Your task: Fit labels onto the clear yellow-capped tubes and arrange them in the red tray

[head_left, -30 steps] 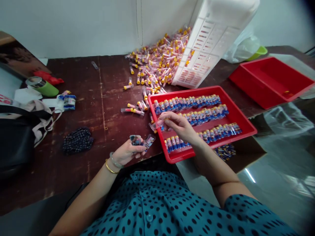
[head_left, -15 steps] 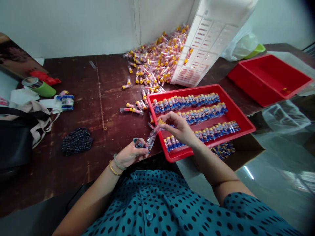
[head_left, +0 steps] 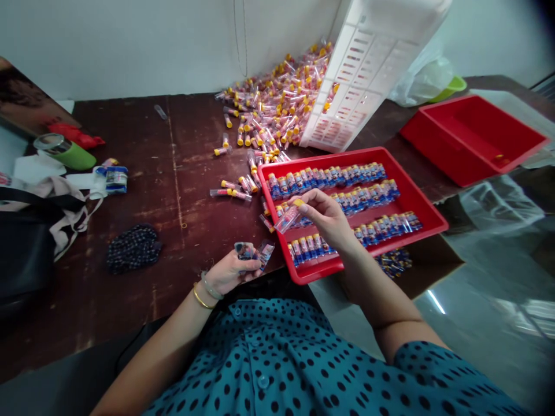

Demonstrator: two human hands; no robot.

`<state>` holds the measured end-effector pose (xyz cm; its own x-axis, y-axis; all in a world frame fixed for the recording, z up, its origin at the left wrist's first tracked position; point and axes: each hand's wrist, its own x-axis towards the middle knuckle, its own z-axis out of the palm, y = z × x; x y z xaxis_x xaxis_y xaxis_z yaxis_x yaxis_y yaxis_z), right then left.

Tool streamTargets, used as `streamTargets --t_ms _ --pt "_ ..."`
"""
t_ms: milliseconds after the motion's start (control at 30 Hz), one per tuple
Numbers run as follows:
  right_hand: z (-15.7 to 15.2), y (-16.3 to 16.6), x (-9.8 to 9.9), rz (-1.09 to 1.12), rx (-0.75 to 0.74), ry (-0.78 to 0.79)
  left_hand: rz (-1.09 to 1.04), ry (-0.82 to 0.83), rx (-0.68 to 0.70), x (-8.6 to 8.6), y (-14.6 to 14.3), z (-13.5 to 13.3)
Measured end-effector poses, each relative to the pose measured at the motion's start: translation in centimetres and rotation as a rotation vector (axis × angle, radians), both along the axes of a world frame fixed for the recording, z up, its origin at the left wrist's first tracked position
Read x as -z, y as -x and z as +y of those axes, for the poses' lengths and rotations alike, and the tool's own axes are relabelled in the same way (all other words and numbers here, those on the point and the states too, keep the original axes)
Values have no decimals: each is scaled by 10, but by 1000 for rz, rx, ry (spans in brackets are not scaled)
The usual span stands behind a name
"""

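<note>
Between the thumb and fingers of my right hand [head_left: 325, 216] is a clear tube with a yellow cap [head_left: 289, 218], tilted with its clear end down to the left, over the near left part of the red tray [head_left: 381, 238]. My left hand [head_left: 234, 270] is closed on printed plastic sleeves [head_left: 265, 253], which fan out past the thumb. The tube and the sleeves are apart. In the tray stand three rows of yellow-capped tubes in blue printed sleeves [head_left: 332, 177]. My right hand hides part of the middle row.
A heap of unsleeved tubes [head_left: 277, 104] lies against the wall, beside a white plastic basket [head_left: 347, 75] on its side. Further right is a red bin [head_left: 459, 144]. On the left are a dark checked cloth [head_left: 134, 248], a green cup [head_left: 71, 153] and a black bag [head_left: 34, 248].
My right hand has moved right and slightly up with the tube, drawing it away from the sleeves in my left hand. My left hand has stayed almost in place.
</note>
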<state>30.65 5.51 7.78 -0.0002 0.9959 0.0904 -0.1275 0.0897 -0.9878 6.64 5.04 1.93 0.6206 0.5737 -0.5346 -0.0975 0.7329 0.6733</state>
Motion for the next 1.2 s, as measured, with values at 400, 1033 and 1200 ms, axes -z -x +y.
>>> streamTargets --t_ms 400,1033,1200 --pt "-10 16 25 -76 -155 14 -18 17 28 -1 -7 -2" --pt "-40 33 45 -259 -56 44 53 -116 -95 -12 -25 -11" --pt "-38 30 48 -263 -46 43 78 -116 -111 -14 -27 -10"
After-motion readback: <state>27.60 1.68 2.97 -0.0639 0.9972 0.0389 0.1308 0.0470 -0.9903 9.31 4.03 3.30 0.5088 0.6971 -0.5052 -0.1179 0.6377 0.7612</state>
